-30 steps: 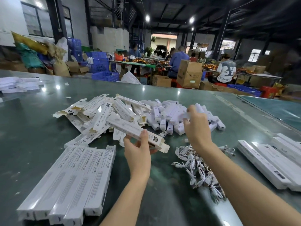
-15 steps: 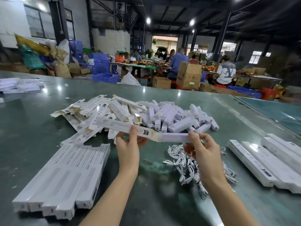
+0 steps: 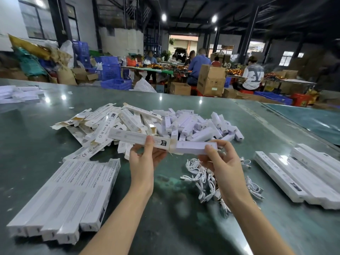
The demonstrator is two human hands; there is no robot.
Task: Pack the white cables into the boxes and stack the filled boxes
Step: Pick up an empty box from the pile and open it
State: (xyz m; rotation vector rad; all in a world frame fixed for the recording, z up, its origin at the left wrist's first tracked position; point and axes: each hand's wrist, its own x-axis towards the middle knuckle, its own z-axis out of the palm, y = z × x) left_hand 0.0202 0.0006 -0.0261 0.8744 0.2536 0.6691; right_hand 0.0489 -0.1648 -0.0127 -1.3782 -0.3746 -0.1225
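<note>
1. The left hand (image 3: 145, 162) is gripping a long white box (image 3: 138, 138) near its open end, thumb on top and fingers curled underneath, holding it level above the table (image 3: 165, 227).
2. The right hand (image 3: 220, 161) is pinching a smaller white inner box (image 3: 193, 147) between thumb and fingers; its left end is meeting the open mouth of the long box.
3. A tangle of white cables (image 3: 200, 173) is lying on the table just beneath and beside the right hand.
4. Beyond both hands a loose heap of flat empty cartons (image 3: 103, 126) is spreading to the left, and a heap of small white boxes (image 3: 198, 126) is sitting to the right of it.
5. Left of the left hand, closed long boxes (image 3: 64, 196) are lying side by side in a neat row.
6. Right of the right hand, another group of closed long boxes (image 3: 303, 172) is resting on the table.
7. Far behind the table, seated people (image 3: 198, 65) are working among cardboard cartons (image 3: 211, 80) and blue crates (image 3: 110, 70).
</note>
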